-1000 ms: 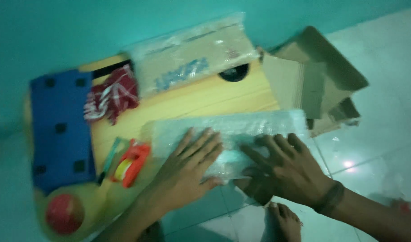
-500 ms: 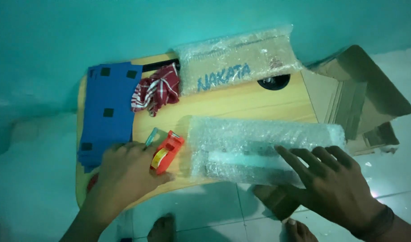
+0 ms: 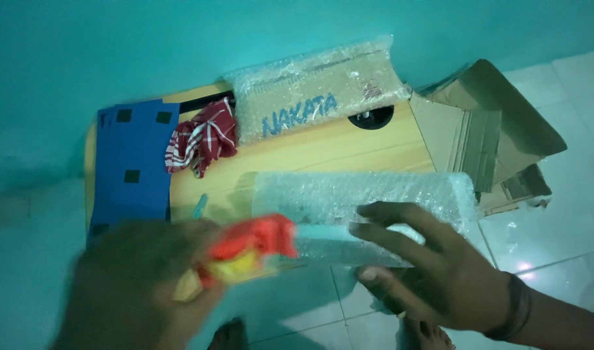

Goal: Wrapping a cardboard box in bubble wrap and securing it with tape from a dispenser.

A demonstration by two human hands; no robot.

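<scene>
My left hand (image 3: 138,285) is blurred and lifted near the camera, gripping an orange and yellow tape dispenser (image 3: 245,249). The dispenser's front sits close to the near left end of a long bubble-wrapped package (image 3: 368,198) lying across a low wooden table (image 3: 323,152). My right hand (image 3: 433,269) presses on the package's near edge, fingers spread over the wrap. A second bubble-wrapped cardboard box (image 3: 316,87) lies at the table's back edge.
A blue sheet with black squares (image 3: 135,162) covers the table's left end, next to a red and white checked cloth (image 3: 203,136). Flattened brown cardboard (image 3: 498,133) lies on the white tiled floor to the right. A teal wall stands behind. My toes (image 3: 229,334) show below.
My left hand picked the tape dispenser up off the table and raised it toward the camera and the package. My right hand stayed on the package.
</scene>
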